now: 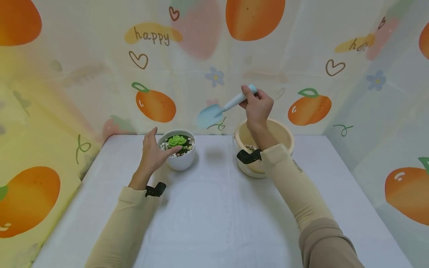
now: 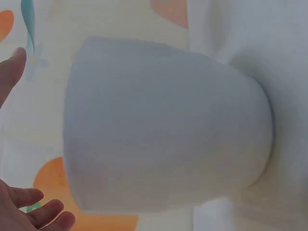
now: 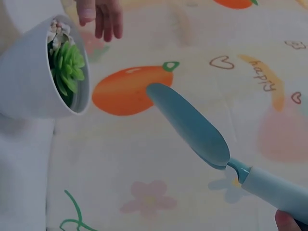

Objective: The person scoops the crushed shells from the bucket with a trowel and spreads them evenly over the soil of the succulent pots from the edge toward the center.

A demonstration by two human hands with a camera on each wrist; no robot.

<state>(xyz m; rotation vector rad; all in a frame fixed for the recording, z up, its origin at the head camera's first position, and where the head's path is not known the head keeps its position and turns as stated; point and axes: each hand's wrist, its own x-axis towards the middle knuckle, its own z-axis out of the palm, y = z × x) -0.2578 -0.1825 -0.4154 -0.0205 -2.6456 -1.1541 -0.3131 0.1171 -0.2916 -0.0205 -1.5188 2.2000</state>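
Observation:
A small white pot [image 1: 181,163] stands on the table's left half, holding a green succulent [image 1: 177,140] among dark soil and pale pebbles. Beside its left rim is my left hand [image 1: 151,154], thumb and fingers spread apart; the thumb reaches over the near rim. Whether it touches the pot I cannot tell. In the left wrist view the pot's plain side [image 2: 163,130] fills the middle. My right hand [image 1: 259,108] grips the handle of a light blue trowel [image 1: 211,115], raised above the table. The trowel's blade [image 3: 192,127] points left and looks bare in the right wrist view.
A larger cream pot [image 1: 285,130] stands at the right, behind and below my right forearm, with some pebble-like bits inside. White cloth covers the table [image 1: 201,216]. Fruit-printed curtains [image 1: 214,67] hang directly behind and along both sides. Black cameras sit on both wrists.

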